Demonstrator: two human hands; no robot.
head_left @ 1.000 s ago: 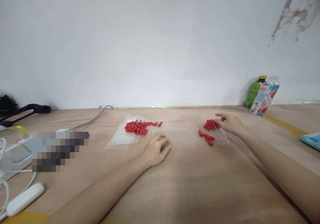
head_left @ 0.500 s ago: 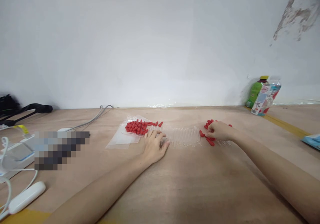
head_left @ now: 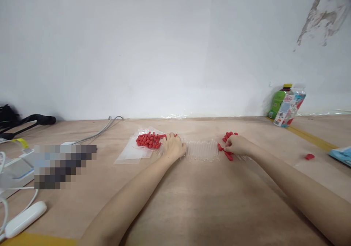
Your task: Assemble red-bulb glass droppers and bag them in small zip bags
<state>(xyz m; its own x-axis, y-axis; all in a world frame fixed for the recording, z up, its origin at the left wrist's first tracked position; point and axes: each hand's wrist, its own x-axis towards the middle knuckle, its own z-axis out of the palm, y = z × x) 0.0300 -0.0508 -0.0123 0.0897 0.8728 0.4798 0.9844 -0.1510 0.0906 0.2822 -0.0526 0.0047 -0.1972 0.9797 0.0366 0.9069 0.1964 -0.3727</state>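
A row of clear glass tubes (head_left: 201, 150) lies across the wooden table (head_left: 197, 202). To its left a pile of red rubber caps (head_left: 148, 140) rests on a clear plastic bag (head_left: 131, 152). My left hand (head_left: 173, 146) lies at the pile's right edge, fingers curled down on the caps and the tube ends. My right hand (head_left: 238, 145) is closed over the assembled red-capped droppers (head_left: 228, 154) at the row's right end; what the fingers pinch is hidden.
A single red cap (head_left: 309, 156) lies alone at the right. Two bottles (head_left: 286, 105) stand against the white wall. Cables (head_left: 101, 131), a white device (head_left: 24, 219) and black straps (head_left: 27, 121) lie at the left. A blue packet (head_left: 341, 154) sits at the right edge.
My left hand slid forward from the tubes' near side to the red cap pile. My right hand moved left and closed over the capped droppers. A red cap now lies far right.
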